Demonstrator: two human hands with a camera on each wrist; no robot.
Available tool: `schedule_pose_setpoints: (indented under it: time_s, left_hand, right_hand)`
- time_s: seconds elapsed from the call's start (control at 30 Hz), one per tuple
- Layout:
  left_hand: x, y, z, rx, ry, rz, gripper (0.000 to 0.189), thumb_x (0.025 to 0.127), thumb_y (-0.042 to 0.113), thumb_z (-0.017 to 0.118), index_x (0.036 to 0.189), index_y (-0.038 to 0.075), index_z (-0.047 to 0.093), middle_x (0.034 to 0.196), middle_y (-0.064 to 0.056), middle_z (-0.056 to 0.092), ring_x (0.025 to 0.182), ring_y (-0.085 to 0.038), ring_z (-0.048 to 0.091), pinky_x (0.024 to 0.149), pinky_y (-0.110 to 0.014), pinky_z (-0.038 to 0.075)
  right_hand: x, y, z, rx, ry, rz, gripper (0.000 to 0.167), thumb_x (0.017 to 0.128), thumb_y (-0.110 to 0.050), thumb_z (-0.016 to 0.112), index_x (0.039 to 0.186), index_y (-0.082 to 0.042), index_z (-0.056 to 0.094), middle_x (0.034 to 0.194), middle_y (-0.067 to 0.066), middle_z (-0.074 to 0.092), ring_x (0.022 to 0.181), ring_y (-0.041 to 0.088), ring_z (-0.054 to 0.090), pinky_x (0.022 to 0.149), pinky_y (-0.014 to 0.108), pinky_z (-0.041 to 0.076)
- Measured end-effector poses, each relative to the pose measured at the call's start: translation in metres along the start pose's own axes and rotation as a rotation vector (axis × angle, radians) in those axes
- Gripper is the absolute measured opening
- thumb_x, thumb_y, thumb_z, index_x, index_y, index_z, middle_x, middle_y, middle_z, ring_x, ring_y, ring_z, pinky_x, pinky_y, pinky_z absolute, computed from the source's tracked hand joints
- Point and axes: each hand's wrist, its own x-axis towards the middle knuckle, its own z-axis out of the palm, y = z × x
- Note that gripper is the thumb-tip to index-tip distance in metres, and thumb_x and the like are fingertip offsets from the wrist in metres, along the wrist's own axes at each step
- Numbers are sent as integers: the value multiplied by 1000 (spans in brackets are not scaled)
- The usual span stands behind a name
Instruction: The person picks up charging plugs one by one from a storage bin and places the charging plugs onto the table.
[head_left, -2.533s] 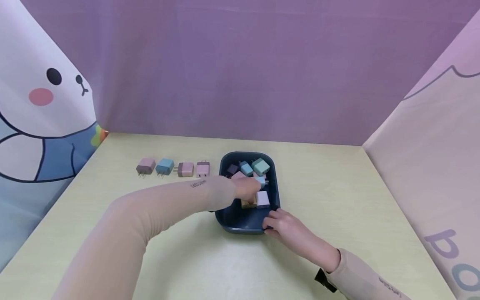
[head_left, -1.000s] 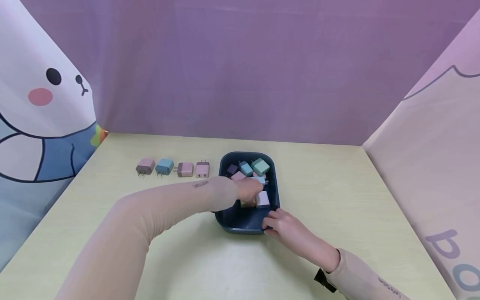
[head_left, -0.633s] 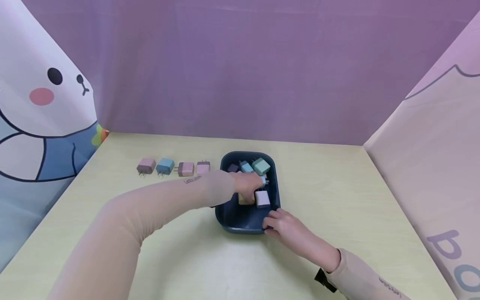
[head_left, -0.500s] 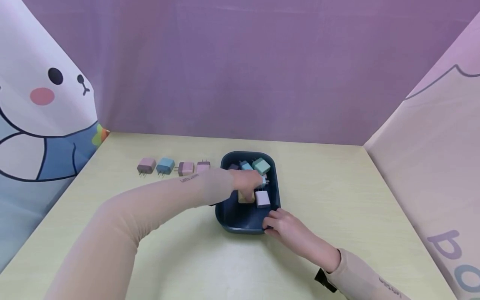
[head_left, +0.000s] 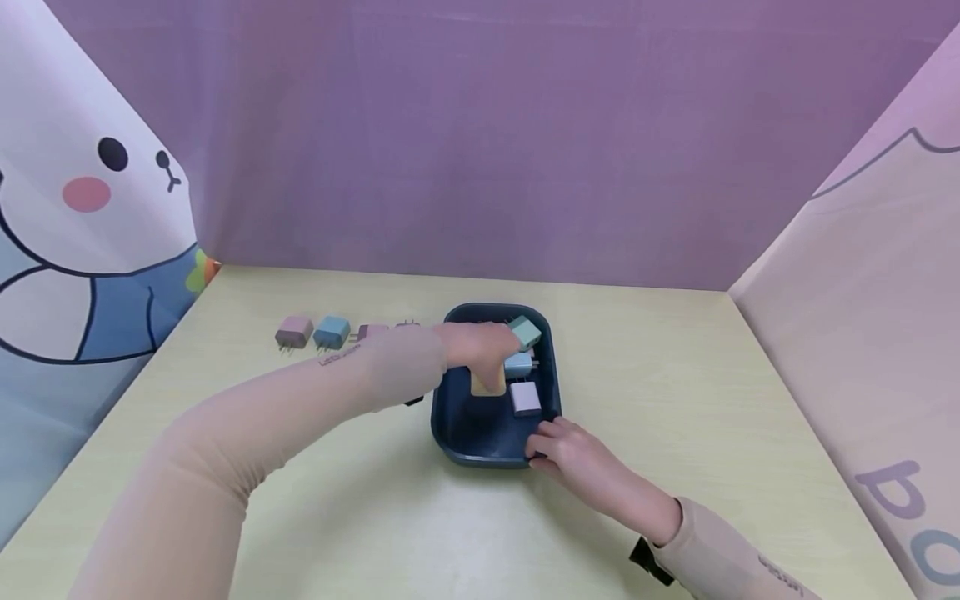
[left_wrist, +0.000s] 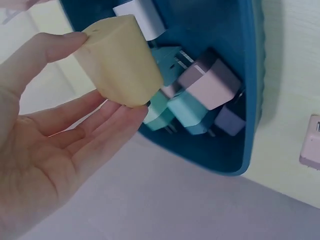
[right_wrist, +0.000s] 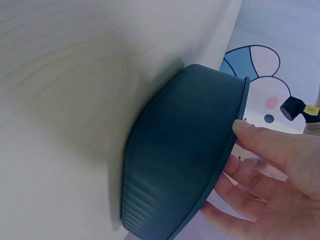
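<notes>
My left hand [head_left: 486, 348] pinches a yellow wall charger [left_wrist: 120, 60] between thumb and fingertips, just above the inside of a dark blue plastic bin [head_left: 480, 446]. Several other chargers lie in the bin: a white one [head_left: 526, 398], a light blue one [head_left: 517, 365] and a green one [head_left: 525, 332]. A pink and mauve charger [left_wrist: 212, 85] and a dark purple one [left_wrist: 231, 119] show in the left wrist view; my hand covers them in the head view. At the bin's near right corner my right hand [head_left: 576, 457] grips the rim [right_wrist: 239, 127], thumb on one side and fingers on the other.
Left of the bin stands a row of chargers on the pale table: a pink and mauve one [head_left: 294, 331], a blue one [head_left: 332, 332], and two more partly hidden by my left sleeve [head_left: 315, 400]. A purple backdrop [head_left: 480, 150] rises behind the table.
My left hand has lifted the yellow charger from among the others and shifted away and slightly left. The light blue charger is more exposed. My right hand and the bin have stayed put.
</notes>
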Motion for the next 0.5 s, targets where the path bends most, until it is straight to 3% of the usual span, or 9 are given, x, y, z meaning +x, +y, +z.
schedule_pose_setpoints:
  time_s: [0.3,0.5]
  left_hand:
    - [-10,-3,-7,2,17,-10,40,74,16,68,109,7,52,93,-1,53,77,-14,51,64,-23,44]
    - [-18,-8,-8,50,28,-4,25,75,15,66,97,9,55,83,0,54,69,-13,49,61,-23,43]
  right_hand:
    - [0,2,2,-8,12,-6,9,74,-7,69,77,-12,62,74,-4,55,67,9,46,59,19,42]
    - [-1,2,2,-12,11,-8,9,74,-7,69,77,-12,62,74,-4,55,67,9,45,59,19,42]
